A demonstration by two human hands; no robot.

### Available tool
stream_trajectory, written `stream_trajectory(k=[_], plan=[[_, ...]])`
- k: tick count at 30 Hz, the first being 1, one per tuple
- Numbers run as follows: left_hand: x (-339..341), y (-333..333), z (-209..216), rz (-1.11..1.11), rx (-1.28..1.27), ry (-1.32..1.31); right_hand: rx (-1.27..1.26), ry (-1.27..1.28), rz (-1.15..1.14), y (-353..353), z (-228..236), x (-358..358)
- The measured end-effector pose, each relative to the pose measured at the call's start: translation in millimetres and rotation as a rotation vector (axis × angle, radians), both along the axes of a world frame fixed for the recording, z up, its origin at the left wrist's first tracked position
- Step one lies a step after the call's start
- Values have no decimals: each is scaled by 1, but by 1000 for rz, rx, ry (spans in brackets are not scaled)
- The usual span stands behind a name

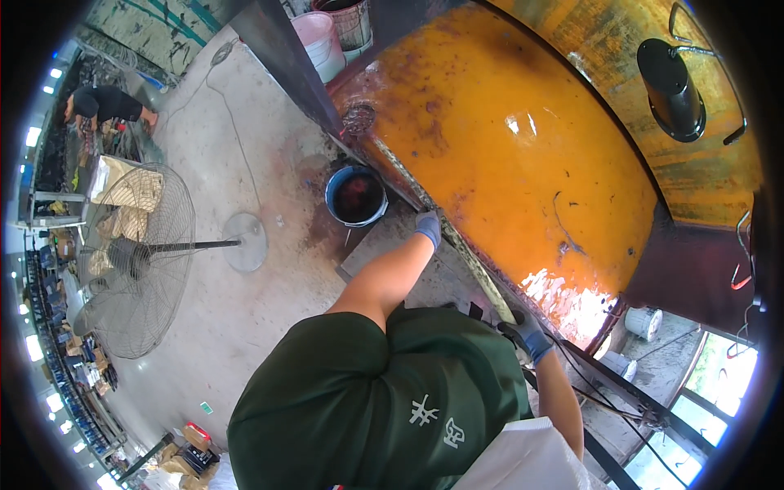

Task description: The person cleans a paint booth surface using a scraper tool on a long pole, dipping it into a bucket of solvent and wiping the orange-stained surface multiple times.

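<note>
Head view. A large curved orange panel (498, 155), glossy and stained with dark patches, is shown tilted above a concrete floor (237, 147). The left hand (427, 228), in a blue glove, is laid against the panel's lower edge, fingers curled over a pale strip (457, 253) that runs along that edge. The right hand (527, 333), in a dark and blue glove, is closed around the same strip farther along, near a wet, shining patch of the panel. A blue bucket (356, 196) holding dark red liquid is seen on the floor just beside the left hand. A pedestal fan (139, 253) is lying on its side well apart to the left. A black funnel-shaped fitting (671, 82) is mounted on the yellow surface above. Another person (106, 104) is bent over at the far left.
</note>
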State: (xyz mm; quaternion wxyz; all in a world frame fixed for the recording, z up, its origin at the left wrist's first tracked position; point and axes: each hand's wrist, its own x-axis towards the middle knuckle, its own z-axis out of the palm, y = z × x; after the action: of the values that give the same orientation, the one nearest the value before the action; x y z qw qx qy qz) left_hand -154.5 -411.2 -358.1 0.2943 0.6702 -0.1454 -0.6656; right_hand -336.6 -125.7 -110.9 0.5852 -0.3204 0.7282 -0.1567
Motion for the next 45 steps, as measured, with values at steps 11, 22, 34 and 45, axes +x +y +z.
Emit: stream_trajectory(k=[11,22,34,45], plan=[[7,-31,76,-8,86,8,76,-213,-174,2,-5,-4],[-84,68,79,-493,338,555,-34,444,-125,144,61,25],[-109,145,52,-659,425,668,153,713,-54,193,91,55],[-37,124,57,-639,491,510,101,349,-151,200,33,30]])
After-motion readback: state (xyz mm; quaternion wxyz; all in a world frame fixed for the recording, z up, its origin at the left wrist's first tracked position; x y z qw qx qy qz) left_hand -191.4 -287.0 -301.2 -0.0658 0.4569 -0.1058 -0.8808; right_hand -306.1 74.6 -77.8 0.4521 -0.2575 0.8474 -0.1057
